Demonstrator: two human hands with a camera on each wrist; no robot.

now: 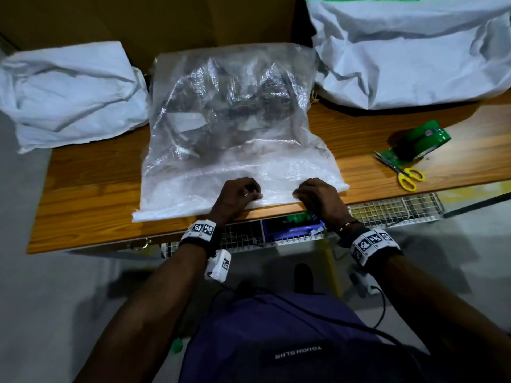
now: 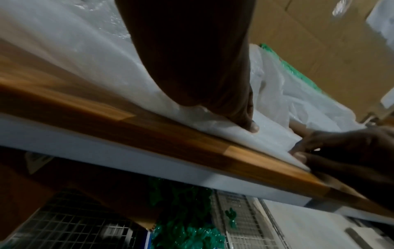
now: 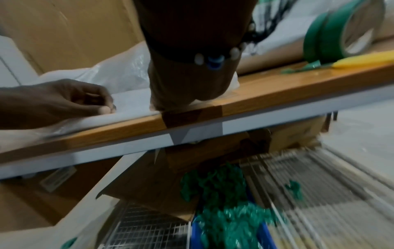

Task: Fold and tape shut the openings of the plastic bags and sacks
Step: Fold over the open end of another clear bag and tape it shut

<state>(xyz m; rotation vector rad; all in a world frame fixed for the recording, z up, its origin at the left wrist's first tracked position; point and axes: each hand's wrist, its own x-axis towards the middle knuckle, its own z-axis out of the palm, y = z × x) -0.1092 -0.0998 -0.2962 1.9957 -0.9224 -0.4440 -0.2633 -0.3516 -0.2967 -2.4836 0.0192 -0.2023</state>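
Observation:
A clear woven plastic sack (image 1: 235, 106) with dark contents lies in the middle of the wooden table (image 1: 96, 172), its open end toward me. That end is rolled into a flat white fold (image 1: 276, 199) along the table's front edge. My left hand (image 1: 243, 193) grips the fold left of centre, fingers curled and thumb (image 2: 253, 128) on top. A short way to the right, my right hand (image 1: 315, 194) holds the same fold with curled fingers. Green tape rolls (image 1: 420, 139) and yellow-handled scissors (image 1: 409, 176) lie at the right of the table, untouched.
A crumpled white sack (image 1: 69, 92) lies at the table's left end and a large white sack (image 1: 409, 56) at the back right. Cardboard (image 1: 193, 20) stands behind. Under the table hang wire baskets (image 1: 392, 208) and a blue bin (image 1: 293, 230) with green scraps.

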